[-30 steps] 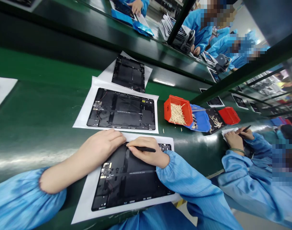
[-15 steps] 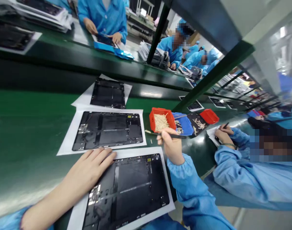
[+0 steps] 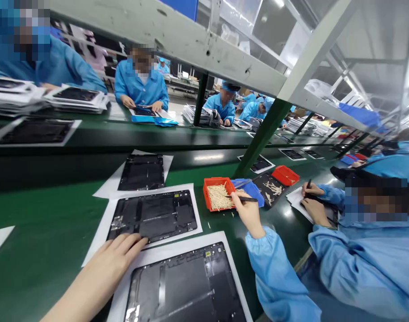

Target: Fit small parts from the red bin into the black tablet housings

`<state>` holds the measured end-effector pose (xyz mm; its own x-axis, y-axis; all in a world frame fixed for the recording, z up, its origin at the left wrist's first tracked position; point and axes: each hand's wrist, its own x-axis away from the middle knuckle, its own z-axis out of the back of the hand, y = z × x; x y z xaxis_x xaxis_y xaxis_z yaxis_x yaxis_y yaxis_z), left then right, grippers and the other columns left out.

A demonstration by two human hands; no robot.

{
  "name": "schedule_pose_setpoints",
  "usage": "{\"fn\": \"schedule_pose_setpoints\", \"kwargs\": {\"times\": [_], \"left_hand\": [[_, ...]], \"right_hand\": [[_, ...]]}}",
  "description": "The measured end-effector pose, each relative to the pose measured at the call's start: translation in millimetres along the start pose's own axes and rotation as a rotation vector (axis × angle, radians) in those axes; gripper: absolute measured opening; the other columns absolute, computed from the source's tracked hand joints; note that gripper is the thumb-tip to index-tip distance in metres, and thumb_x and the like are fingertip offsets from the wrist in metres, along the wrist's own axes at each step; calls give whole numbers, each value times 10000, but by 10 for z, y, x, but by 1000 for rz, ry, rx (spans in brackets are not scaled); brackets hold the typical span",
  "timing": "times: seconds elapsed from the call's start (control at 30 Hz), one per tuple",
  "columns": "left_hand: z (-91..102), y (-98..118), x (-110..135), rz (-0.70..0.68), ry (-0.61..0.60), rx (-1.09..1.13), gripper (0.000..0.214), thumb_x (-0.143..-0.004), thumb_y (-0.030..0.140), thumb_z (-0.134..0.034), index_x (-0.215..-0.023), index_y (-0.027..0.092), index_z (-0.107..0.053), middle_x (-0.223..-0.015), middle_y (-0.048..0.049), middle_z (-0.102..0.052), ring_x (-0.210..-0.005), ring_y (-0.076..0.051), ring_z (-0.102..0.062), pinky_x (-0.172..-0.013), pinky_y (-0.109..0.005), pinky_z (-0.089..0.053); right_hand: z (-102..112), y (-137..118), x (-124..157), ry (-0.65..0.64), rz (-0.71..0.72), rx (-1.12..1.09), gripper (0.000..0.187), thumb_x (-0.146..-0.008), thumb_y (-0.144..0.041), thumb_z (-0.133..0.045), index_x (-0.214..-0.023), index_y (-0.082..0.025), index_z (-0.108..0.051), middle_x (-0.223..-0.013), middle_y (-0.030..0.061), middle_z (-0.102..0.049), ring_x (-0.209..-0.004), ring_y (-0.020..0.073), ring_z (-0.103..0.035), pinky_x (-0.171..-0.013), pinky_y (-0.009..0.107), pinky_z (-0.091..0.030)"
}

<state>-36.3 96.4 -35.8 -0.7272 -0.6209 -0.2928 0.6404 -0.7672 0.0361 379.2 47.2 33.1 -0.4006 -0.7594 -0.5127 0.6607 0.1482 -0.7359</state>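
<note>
My right hand [image 3: 247, 212] pinches a pair of black tweezers [image 3: 246, 199]. Their tips point left into a red bin [image 3: 207, 203] filled with small pale strips [image 3: 220, 197]. Whether the tips grip a strip is too small to tell. My left hand [image 3: 119, 255] lies flat, fingers stretched, at the lower edge of the middle tablet shell [image 3: 157, 214] and beside the nearest one. That nearest black shell [image 3: 187, 286], open with its inner parts showing, rests on a white sheet [image 3: 150, 261] in front of me. A third shell [image 3: 142, 172] lies farther back.
Beside the red bin stand a blue bin [image 3: 254, 192], a black tray [image 3: 269, 190] with pale pieces, and another red bin [image 3: 285, 175]. A green post [image 3: 263, 138] rises behind them. At right a co-worker's hands [image 3: 314, 208] work close by. Loose strips dot the green bench.
The view has tilted upward. My right hand has brought the tweezers from left of the red bin, where a pale piece showed by their tips, to over the strips inside. My left hand stays flat.
</note>
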Motion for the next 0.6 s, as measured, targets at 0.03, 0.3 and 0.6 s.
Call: {"fn": "schedule_pose_setpoints", "kwargs": {"times": [0.03, 0.3, 0.6], "left_hand": [[20, -50, -34, -3, -23, -29, 541, -868, 21, -348, -1224, 239, -691, -1236, -79, -707, -1116, -268, -661, -924, -421, -530], [91, -135, -329, -65, -45, -125, 535, -820, -40, -366, -1141, 198, -722, -1075, -108, -728, -917, -259, -699, -828, -404, -563], [819, -15, -508, -97, 322, 156, 252, -949, 285, -516, -1177, 241, -615, -1089, -69, -656, -957, -218, -632, -883, -395, -540]], "right_hand": [[-24, -4, 20, 0, 8, -23, 292, -938, -409, -598, -855, -158, -721, -830, 82, -744, -766, 211, -693, -718, 324, -547], [-120, -38, 123, 11, 35, -86, 245, -919, -375, -626, -860, -159, -723, -788, 71, -731, -721, 206, -673, -713, 345, -537], [112, -321, 127, -8, -208, -368, 271, -865, -399, -590, -761, -170, -690, -688, 23, -623, -584, 132, -543, -567, 268, -457]]}}
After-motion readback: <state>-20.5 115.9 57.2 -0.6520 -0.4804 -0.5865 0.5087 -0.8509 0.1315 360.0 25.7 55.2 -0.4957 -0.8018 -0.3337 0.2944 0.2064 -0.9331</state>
